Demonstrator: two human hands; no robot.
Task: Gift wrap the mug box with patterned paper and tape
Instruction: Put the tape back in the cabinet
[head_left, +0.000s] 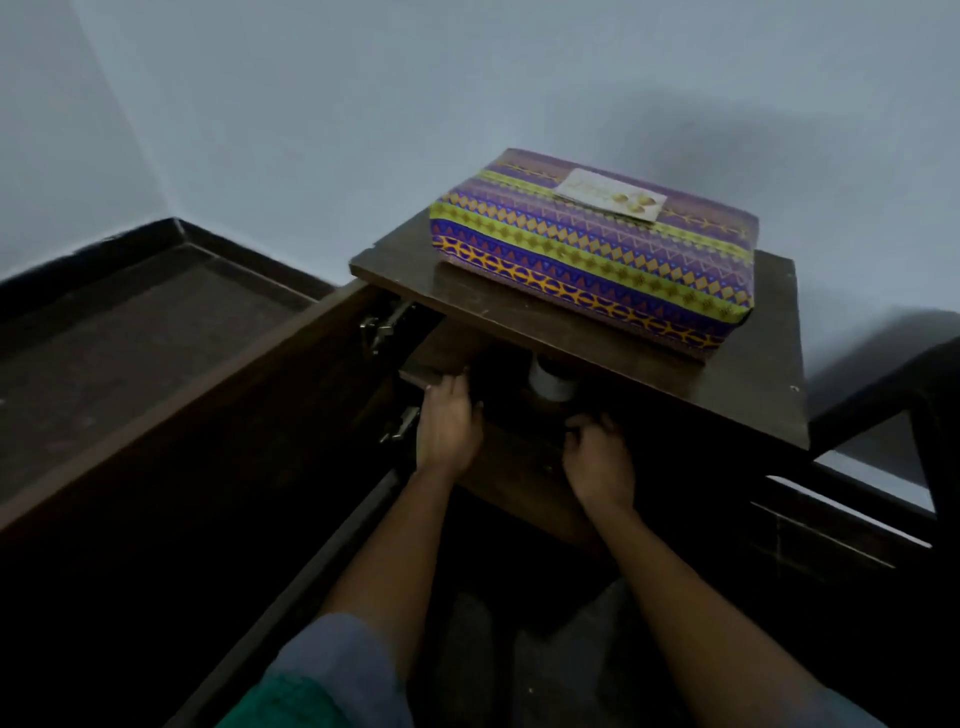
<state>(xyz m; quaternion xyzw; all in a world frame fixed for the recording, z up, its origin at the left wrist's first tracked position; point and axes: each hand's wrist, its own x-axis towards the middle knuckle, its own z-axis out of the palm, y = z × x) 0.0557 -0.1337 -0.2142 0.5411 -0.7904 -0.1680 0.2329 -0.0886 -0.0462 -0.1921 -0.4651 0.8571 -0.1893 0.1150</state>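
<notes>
The wrapped box (592, 254) on the worktop (748, 374) bears a blurred, unreadable label (610, 195). Below, a tape roll (551, 383) sits in the cupboard; left hand (447, 426) and right hand (597, 462) reach in, each grip's state unclear.

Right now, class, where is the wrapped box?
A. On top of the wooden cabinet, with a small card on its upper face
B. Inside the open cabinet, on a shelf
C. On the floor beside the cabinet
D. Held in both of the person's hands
A: the wrapped box lies on the cabinet top with a card on it, while the left hand and right hand reach below.
</notes>
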